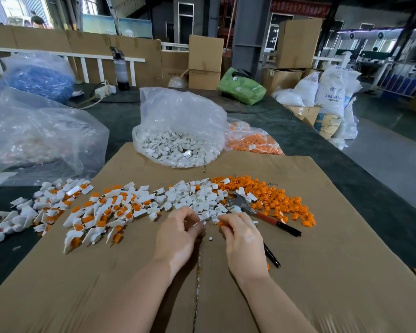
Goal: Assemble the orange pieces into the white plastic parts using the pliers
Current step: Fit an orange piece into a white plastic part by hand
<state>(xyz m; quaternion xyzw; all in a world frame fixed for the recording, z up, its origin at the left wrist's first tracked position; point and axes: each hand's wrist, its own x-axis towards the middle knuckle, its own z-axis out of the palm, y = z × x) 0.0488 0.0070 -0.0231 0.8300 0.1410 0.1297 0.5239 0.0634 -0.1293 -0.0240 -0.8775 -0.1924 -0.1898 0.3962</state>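
Loose white plastic parts (197, 200) lie in a heap at the centre of the cardboard sheet (322, 272). Loose orange pieces (281, 200) are piled to their right. White parts with orange pieces set in them (101, 212) spread out to the left. The pliers (262, 212), with red and black handles, lie beside the orange pile, just past my right hand. My left hand (180, 234) pinches a small white part at its fingertips. My right hand (240, 236) has curled fingers pinching an orange piece close to that white part.
An open clear bag of white parts (178, 131) stands behind the piles, with a bag of orange pieces (250, 140) to its right. Crumpled clear bags (39, 135) lie at the left. A bottle (121, 70), boxes and sacks sit farther back.
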